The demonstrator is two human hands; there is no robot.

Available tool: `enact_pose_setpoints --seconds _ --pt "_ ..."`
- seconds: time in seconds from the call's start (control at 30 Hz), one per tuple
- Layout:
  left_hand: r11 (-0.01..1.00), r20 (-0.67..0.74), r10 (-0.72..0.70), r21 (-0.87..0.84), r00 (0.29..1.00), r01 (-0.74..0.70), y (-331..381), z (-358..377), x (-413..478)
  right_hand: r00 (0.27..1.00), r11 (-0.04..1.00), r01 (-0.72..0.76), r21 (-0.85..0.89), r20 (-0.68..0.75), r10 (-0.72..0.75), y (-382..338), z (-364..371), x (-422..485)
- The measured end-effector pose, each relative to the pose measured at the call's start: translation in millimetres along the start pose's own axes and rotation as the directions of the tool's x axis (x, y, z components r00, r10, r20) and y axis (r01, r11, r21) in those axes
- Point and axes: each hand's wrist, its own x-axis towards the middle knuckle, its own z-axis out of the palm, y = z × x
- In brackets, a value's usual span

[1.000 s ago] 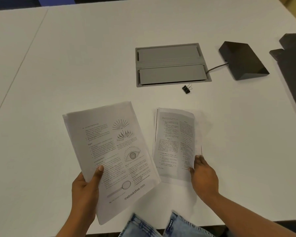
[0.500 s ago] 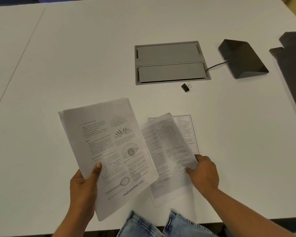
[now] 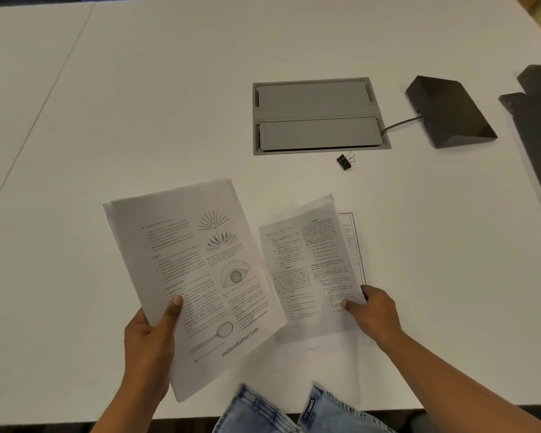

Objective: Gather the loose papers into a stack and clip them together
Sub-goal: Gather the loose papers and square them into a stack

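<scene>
Printed at the foot of the top sheet, legible: "mebooksfree.com"; above it, headings reading roughly "Signs" and "Investigations", plus drawings of fanned rays, an eye under a protractor scale and a magnifying glass. Stamped on a patch on the denim (image 3: 313, 410) at the bottom edge: lettering like "DNMX". Remaining body text too small to read.

Set flush in the white table (image 3: 169, 104): a grey recessed cable box (image 3: 320, 115), both flaps closed, contents hidden, with a dark cable (image 3: 400, 123) leading from its right end to a black wedge-shaped device (image 3: 450, 110).

Held up off the table by the left hand (image 3: 150, 335): a thick stack of papers (image 3: 197, 276), tilted, edges slightly fanned, thumb pressed on the front and fingers behind. Pinched at the lower right corner by the right hand (image 3: 375, 310): a thinner two-column sheet (image 3: 310, 270), lifted and curling, just beside the stack and overlapped by it at the lower edge. Lying flat beneath that sheet: another page (image 3: 352, 242) with a ruled black border, only its right strip showing.

Left untouched on the table just in front of the cable box, well apart from both hands: a small black binder clip (image 3: 344, 161), wire handles up.
</scene>
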Motion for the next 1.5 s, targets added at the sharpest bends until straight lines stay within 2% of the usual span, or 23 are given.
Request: enact_pose_setpoints --seconds 0.17,0.33,0.5,0.6,0.8,0.97,1.1,1.23,1.33,1.4,1.5 --pt "1.0 -0.022 0.009 -0.015 1.0 -0.009 1.1 -14.2 6.7 0.999 0.972 0.044 0.23 0.021 -0.05 0.2 -26.4 -6.2" --pt "0.999 -0.025 0.005 -0.032 1.0 -0.006 2.5 -24.8 14.7 1.0 0.886 0.007 0.464 0.009 -0.012 5.1 -53.3 -14.0" --pt "0.999 0.0 0.009 -0.054 1.0 -0.009 3.2 -23.0 19.7 0.998 0.783 0.063 0.619 -0.038 -0.051 -0.7 -76.4 -25.3" --pt "0.997 0.046 -0.002 -0.075 0.999 0.005 2.9 -15.3 19.7 0.993 0.742 0.092 0.664 -0.008 -0.116 -11.6 -82.6 -31.7" --pt "0.984 0.197 -0.017 -0.168 0.98 0.051 6.6 12.3 5.4 0.968 0.741 0.113 0.662 0.093 -0.232 -46.1 -65.2 -49.8" --pt "0.944 0.31 -0.137 -0.248 0.941 0.219 17.4 33.7 -11.9 0.941 0.754 0.117 0.646 0.17 -0.291 -77.0 -41.2 -61.8" --pt "0.952 0.287 -0.178 -0.192 0.941 0.238 21.3 42.2 -19.7 0.902 0.801 0.047 0.596 0.32 -0.291 -86.8 -30.7 -63.0" --pt "0.928 0.345 -0.153 -0.273 0.926 0.255 28.1 43.9 -20.3 0.901 0.791 0.039 0.611 0.321 -0.292 -88.8 -29.3 -62.7" --pt "0.932 0.379 -0.037 -0.322 0.925 0.169 32.7 40.8 -13.7 0.888 0.77 0.065 0.635 0.315 -0.335 -91.2 -37.5 -59.7" --pt "0.948 0.418 0.046 -0.304 0.907 0.092 37.0 39.6 -8.3 0.869 0.804 0.118 0.582 0.331 -0.367 -93.0 -44.9 -56.9" --pt "0.972 0.434 0.081 -0.232 0.897 0.025 49.1 45.4 -2.0 0.829 0.858 0.205 0.471 0.383 -0.408 -101.8 -53.9 -53.7"
